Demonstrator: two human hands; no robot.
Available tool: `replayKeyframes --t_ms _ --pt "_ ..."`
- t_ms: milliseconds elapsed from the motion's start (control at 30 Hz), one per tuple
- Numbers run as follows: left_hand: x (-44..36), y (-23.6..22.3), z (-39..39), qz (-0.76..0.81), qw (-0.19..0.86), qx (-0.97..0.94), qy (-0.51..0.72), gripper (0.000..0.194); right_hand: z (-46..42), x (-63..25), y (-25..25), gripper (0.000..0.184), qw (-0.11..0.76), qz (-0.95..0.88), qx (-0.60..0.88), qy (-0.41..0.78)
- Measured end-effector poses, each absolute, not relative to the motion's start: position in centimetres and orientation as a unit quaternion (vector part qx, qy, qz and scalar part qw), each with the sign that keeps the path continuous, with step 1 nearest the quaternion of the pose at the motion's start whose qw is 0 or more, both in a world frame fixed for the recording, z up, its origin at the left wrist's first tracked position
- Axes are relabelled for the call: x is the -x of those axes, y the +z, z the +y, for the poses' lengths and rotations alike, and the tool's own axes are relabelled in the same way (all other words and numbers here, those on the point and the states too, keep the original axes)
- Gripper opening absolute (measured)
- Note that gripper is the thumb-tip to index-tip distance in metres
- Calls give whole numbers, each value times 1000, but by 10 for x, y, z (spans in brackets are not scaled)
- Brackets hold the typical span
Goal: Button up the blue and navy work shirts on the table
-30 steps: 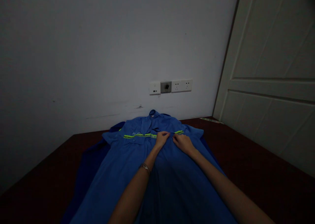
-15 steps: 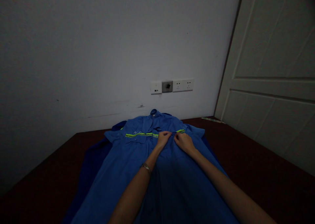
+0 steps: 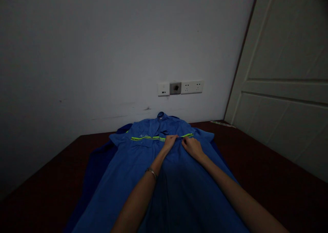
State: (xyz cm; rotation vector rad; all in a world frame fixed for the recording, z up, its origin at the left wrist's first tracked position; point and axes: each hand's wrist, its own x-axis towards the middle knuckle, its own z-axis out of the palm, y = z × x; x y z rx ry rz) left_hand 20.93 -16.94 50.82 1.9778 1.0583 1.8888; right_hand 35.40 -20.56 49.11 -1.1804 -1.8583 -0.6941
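Observation:
A blue work jacket [image 3: 133, 164] with a yellow-green stripe across its chest lies spread out, collar toward the wall. At the chest, just right of the front opening, my left hand [image 3: 169, 142] pinches the cloth by the stripe. My right hand [image 3: 192, 147] is closed on the same jacket a little farther right, its fingers curled at the stripe. A small gap parts the two hands. My fingertips partly hide the bit of cloth between them. A bracelet [image 3: 151, 172] circles my left wrist.
Darker blue cloth [image 3: 94, 168] shows beneath the jacket. Under everything is a dark red surface [image 3: 256, 158] that meets a pale wall [image 3: 102, 55]. Sockets and switches [image 3: 192, 87] sit low on the wall. A white panelled door [image 3: 287, 86] stands at right.
The view has shifted slightly. Both hands stay at the jacket's chest, with only small finger movement; the cloth between them looks a little flatter, showing more of the stripe.

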Motion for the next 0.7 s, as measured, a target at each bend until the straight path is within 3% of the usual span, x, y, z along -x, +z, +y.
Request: replayKeyframes --t_ms 267,500,700 --pt "-205 522 -173 374 103 -721 574 21 -209 -354 491 31 401 -733 471 -282" --pt "-200 532 -176 395 87 -762 506 25 -212 -353 490 33 398 -728 477 -290" --pt "-194 537 -181 392 132 -772 483 28 -209 -353 491 32 395 -729 478 -289"
